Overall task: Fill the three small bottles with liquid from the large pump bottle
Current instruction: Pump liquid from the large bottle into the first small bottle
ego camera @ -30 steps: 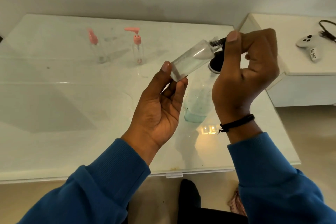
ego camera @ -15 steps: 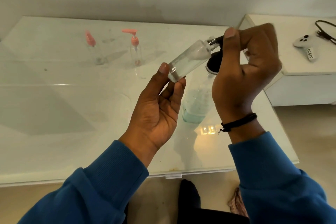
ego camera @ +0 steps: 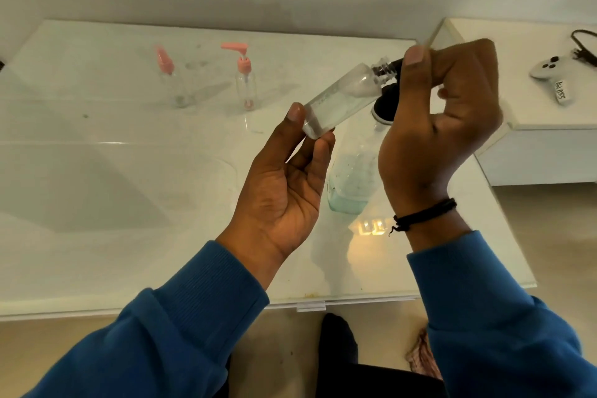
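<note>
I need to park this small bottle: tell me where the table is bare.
Bare: the table's wide left and near stretch, in front of the two pink-capped bottles. Crowded: around the large pump bottle, beneath both hands.

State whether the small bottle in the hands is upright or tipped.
Tipped: the small bottle slants, base in the left hand, neck raised toward the right hand.

Small bottle [ego camera: 342,97] tilted, above table [ego camera: 129,203], btwn left hand [ego camera: 287,184] at base & right hand [ego camera: 439,113] at neck. Large pump bottle [ego camera: 352,178] on table beneath, behind hands. Two small pump bottles [ego camera: 246,84] far left-center. Controller [ego camera: 549,71] on side unit, right.
</note>
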The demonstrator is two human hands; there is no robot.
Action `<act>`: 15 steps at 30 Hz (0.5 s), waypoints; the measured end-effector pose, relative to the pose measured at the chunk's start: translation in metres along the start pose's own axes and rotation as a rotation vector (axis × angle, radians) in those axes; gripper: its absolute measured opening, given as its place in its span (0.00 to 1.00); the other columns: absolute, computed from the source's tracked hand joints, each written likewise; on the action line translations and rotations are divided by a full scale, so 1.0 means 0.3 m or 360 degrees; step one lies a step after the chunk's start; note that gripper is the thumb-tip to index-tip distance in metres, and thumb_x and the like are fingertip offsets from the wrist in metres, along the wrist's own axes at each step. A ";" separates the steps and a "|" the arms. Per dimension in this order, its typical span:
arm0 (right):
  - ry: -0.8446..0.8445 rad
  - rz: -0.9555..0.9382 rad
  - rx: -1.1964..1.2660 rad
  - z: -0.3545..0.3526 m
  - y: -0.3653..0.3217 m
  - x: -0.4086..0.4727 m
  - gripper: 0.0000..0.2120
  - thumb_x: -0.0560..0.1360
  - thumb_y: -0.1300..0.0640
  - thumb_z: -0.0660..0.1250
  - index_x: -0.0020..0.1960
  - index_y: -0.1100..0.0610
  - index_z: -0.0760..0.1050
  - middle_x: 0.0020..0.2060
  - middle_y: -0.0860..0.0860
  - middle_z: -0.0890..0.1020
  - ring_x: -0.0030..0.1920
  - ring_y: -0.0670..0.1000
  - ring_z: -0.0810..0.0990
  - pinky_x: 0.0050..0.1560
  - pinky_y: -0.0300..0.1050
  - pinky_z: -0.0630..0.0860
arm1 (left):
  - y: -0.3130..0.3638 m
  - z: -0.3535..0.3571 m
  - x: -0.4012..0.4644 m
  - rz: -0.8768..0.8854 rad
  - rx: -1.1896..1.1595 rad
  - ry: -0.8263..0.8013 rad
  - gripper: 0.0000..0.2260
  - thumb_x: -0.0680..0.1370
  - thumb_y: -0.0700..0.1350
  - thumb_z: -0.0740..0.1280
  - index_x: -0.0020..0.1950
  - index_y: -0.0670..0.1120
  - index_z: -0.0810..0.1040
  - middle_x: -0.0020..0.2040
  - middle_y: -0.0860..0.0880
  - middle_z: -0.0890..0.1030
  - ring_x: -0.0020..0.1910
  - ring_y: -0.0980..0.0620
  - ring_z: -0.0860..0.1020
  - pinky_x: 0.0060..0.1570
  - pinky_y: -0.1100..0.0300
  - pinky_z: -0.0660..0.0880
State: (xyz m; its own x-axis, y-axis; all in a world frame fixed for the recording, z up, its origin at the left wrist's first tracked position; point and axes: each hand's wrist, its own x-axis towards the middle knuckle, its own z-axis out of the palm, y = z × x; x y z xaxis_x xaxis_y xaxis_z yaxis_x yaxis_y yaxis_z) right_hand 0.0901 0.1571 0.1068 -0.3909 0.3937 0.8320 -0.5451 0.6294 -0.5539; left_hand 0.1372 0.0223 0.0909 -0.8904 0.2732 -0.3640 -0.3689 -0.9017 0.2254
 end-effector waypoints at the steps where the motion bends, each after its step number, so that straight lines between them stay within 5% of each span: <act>1: -0.0015 0.0014 0.0005 -0.001 0.002 -0.009 0.16 0.80 0.64 0.66 0.34 0.65 0.74 0.32 0.60 0.74 0.37 0.55 0.70 0.38 0.49 0.67 | -0.001 -0.004 -0.001 0.0000 -0.0002 0.0006 0.29 0.66 0.45 0.76 0.66 0.40 0.79 0.55 0.40 0.84 0.44 0.50 0.84 0.40 0.64 0.82; 15: -0.0002 0.0004 -0.0005 -0.005 0.003 0.003 0.16 0.79 0.64 0.66 0.34 0.65 0.73 0.32 0.59 0.74 0.36 0.57 0.71 0.37 0.52 0.67 | -0.003 0.001 0.000 0.0005 0.0030 0.0016 0.30 0.66 0.45 0.76 0.67 0.40 0.79 0.54 0.41 0.84 0.43 0.51 0.84 0.37 0.64 0.82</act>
State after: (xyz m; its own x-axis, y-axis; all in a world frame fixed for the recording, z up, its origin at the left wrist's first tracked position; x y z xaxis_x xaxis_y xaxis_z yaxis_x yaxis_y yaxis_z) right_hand 0.0905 0.1591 0.1071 -0.3931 0.3945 0.8305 -0.5416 0.6306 -0.5559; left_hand 0.1375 0.0231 0.0910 -0.8890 0.2668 -0.3722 -0.3710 -0.8961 0.2437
